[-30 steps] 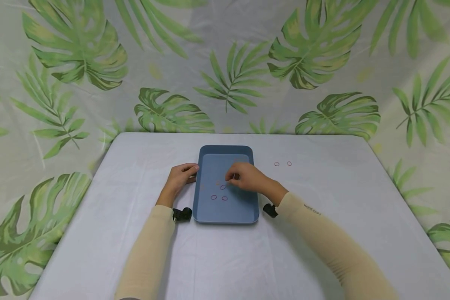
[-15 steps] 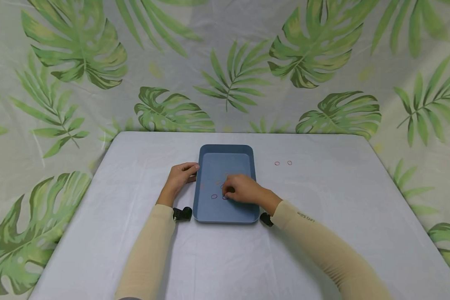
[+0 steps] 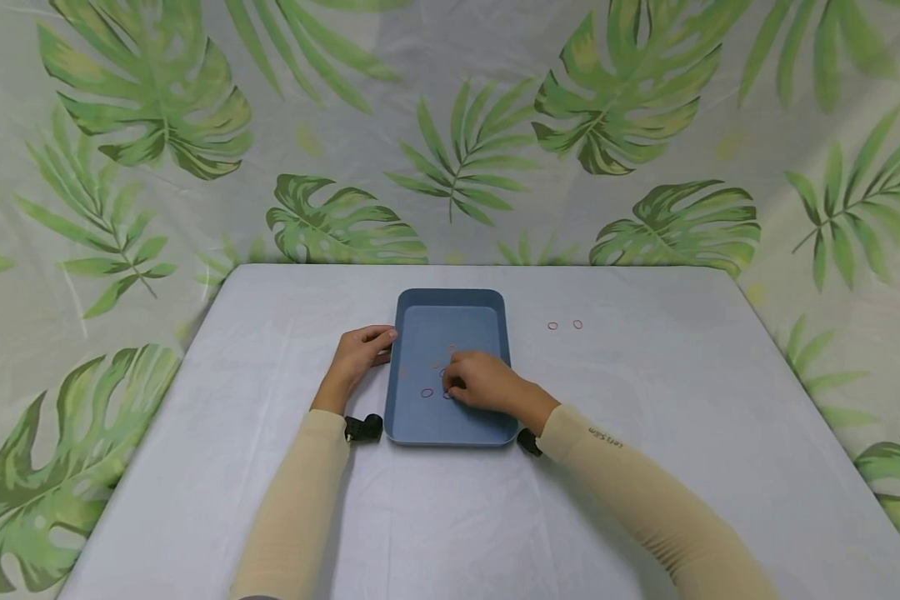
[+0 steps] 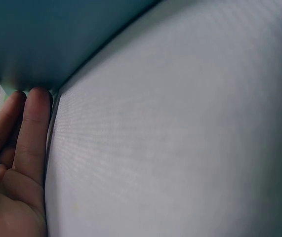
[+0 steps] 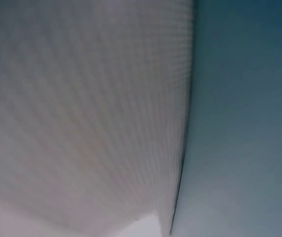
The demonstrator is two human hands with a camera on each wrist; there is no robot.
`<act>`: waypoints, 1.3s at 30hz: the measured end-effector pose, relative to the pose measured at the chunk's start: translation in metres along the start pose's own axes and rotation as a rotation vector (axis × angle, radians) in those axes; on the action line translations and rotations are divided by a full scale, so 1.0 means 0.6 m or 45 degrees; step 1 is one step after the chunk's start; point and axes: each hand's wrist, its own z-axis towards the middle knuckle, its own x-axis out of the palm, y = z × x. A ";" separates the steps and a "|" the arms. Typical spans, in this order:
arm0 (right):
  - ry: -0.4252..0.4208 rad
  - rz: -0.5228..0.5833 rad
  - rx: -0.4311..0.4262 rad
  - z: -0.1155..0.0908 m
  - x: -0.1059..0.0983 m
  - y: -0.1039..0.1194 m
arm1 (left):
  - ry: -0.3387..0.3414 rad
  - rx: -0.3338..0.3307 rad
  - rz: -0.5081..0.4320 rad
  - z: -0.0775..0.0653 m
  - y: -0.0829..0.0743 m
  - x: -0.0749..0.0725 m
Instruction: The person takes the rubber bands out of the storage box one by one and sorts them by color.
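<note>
A blue tray point(image 3: 450, 429) lies on the white table, with several thin small rings like rubber bands in it. My left hand point(image 3: 356, 357) touches the tray's left wall; in the left wrist view its fingers point(image 4: 32, 133) lie fairly straight against that wall. Inside the tray, my right hand point(image 3: 483, 382) has its fingers bent, fingertips together at a red rubber band point(image 3: 447, 396) that is partly hidden under them. Another red rubber band point(image 3: 427, 392) lies just left of it. Faint orange rubber bands point(image 3: 436, 364) lie farther up. The right wrist view misses the fingers.
Two red rubber bands, the left one point(image 3: 552, 326) and the right one point(image 3: 577, 324), lie side by side on the white tablecloth point(image 3: 645, 367) right of the tray. A leaf-patterned curtain point(image 3: 450, 125) hangs behind the table.
My right hand has come down and nearer to me within the tray, to the lower red rubber band, uncovering an orange one farther up. The left hand stays at the tray wall.
</note>
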 end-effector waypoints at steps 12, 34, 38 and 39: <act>0.002 -0.023 0.007 -0.002 0.002 0.003 | 0.002 -0.007 -0.017 0.001 -0.001 0.001; -0.101 0.235 0.110 -0.002 -0.055 -0.019 | 0.019 -0.019 -0.038 0.002 -0.001 -0.001; -0.174 0.314 0.103 -0.009 -0.075 -0.034 | 0.031 -0.036 -0.044 -0.006 -0.013 0.000; -0.191 0.331 0.100 -0.011 -0.079 -0.039 | 0.034 -0.040 -0.045 -0.009 -0.017 0.000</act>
